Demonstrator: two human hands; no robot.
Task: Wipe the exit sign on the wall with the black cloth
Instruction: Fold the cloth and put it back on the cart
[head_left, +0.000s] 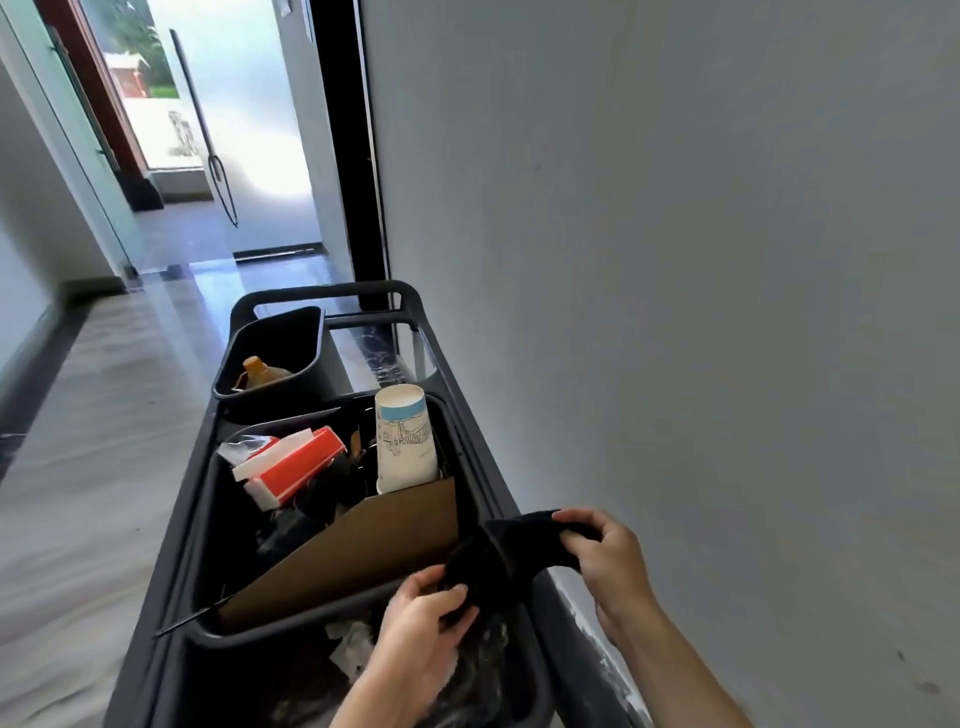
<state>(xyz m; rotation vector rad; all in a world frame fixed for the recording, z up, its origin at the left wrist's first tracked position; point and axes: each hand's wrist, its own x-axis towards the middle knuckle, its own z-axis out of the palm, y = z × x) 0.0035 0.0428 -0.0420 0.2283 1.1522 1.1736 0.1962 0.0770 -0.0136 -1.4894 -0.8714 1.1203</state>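
Both my hands hold the black cloth (506, 556) above the near right corner of a dark cleaning cart (467, 364). My left hand (421, 623) pinches its lower end over the cart's bin. My right hand (602, 561) grips the upper end, close to the white wall (701, 260) on the right. The cloth hangs stretched and bunched between the two hands. No exit sign shows anywhere in this view.
The cart's bins hold a tall paper cup (404, 441), a red and white box (296, 465), a cardboard sheet (358, 545) and a bottle (260, 371) in the far small bin. A black door frame (353, 156) and a glass door (234, 130) lie ahead; grey floor runs left.
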